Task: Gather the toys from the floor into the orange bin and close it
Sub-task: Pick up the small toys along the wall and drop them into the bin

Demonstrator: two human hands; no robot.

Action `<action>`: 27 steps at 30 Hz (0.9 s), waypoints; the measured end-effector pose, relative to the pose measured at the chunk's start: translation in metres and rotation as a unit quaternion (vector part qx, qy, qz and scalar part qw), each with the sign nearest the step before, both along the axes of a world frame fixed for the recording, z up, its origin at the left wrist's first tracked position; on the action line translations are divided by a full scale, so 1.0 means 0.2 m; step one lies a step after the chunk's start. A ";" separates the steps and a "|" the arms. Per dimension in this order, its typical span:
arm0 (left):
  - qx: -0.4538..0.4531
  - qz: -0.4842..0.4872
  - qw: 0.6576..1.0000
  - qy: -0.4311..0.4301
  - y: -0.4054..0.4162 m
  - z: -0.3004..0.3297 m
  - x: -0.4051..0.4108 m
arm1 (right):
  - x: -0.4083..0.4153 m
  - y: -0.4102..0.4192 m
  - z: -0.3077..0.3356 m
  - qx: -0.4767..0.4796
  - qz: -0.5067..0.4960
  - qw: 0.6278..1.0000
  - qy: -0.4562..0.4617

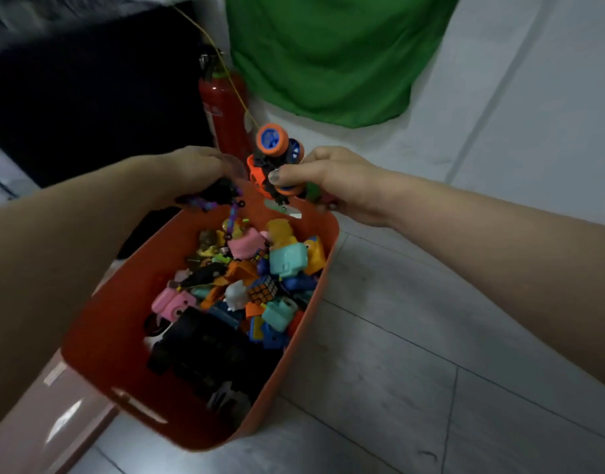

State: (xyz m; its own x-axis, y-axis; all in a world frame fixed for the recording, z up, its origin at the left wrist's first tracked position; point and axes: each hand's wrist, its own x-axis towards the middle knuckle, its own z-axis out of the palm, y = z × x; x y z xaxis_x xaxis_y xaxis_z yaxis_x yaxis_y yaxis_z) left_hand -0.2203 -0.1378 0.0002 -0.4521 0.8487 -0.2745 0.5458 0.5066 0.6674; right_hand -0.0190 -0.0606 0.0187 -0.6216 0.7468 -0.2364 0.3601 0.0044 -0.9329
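Note:
The orange bin [102, 323] stands open on the floor, filled with several small toys, among them a puzzle cube [264, 289], pink and teal blocks and a black toy vehicle [205, 350]. Over the bin's far rim my right hand [331, 181] grips an orange toy car with blue-hubbed wheels [273, 155]. My left hand [195, 169] holds a black and purple toy [215, 196] just above the same rim. No lid is in view.
A red fire extinguisher [225, 111] stands just behind the bin, next to a black cabinet [88, 83]. Green cloth [328, 53] hangs at the back. Grey floor tiles [431, 371] spread to the right. A pink surface [54, 405] lies at the bin's left.

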 end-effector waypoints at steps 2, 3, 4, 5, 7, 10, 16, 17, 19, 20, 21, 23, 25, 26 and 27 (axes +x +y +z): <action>-0.067 0.040 0.997 0.020 -0.12 -0.14 -0.07 | -0.05 -0.03 0.00 0.004 0.078 0.996 -0.034; -0.110 0.037 0.993 0.014 -0.18 -0.19 -0.06 | -0.06 -0.05 0.00 0.004 0.120 0.991 -0.060; -0.167 0.011 0.986 -0.005 -0.20 -0.17 -0.07 | -0.06 -0.08 -0.01 0.019 0.162 0.981 -0.102; -0.228 -0.038 0.973 -0.003 -0.19 -0.15 -0.08 | -0.06 -0.10 -0.02 0.052 0.200 0.965 -0.160; -0.304 -0.091 0.948 0.036 -0.13 -0.05 -0.08 | -0.05 -0.14 -0.06 0.137 0.248 0.922 -0.265; -0.323 -0.138 0.929 0.121 -0.03 -0.09 -0.13 | -0.05 -0.18 -0.11 0.186 0.244 0.913 -0.268; -0.094 -0.175 0.940 0.279 0.19 0.02 0.21 | 0.06 -0.08 -0.15 0.239 0.123 0.941 -0.208; -0.056 -0.189 0.935 0.293 0.22 0.00 0.28 | 0.11 -0.04 -0.16 0.250 0.087 0.942 -0.205; -0.003 -0.206 0.943 0.262 0.29 -0.03 0.42 | 0.24 0.05 -0.20 0.255 0.023 0.943 -0.212; 0.013 -0.210 0.948 0.238 0.34 -0.04 0.48 | 0.31 0.09 -0.22 0.255 -0.001 0.940 -0.226; 0.024 -0.223 0.948 0.227 0.38 -0.06 0.55 | 0.38 0.12 -0.25 0.252 -0.022 0.935 -0.246; 0.016 -0.257 0.943 0.212 0.45 -0.12 0.71 | 0.57 0.16 -0.32 0.229 -0.061 0.928 -0.287; -0.005 -0.303 0.931 0.205 0.50 -0.20 0.88 | 0.78 0.17 -0.41 0.211 -0.077 0.914 -0.339; -0.021 -0.328 0.923 0.201 0.53 -0.24 1.01 | 0.93 0.17 -0.46 0.198 -0.079 0.903 -0.372; -0.034 -0.344 0.917 0.201 0.55 -0.29 1.10 | 1.05 0.16 -0.50 0.184 -0.072 0.894 -0.402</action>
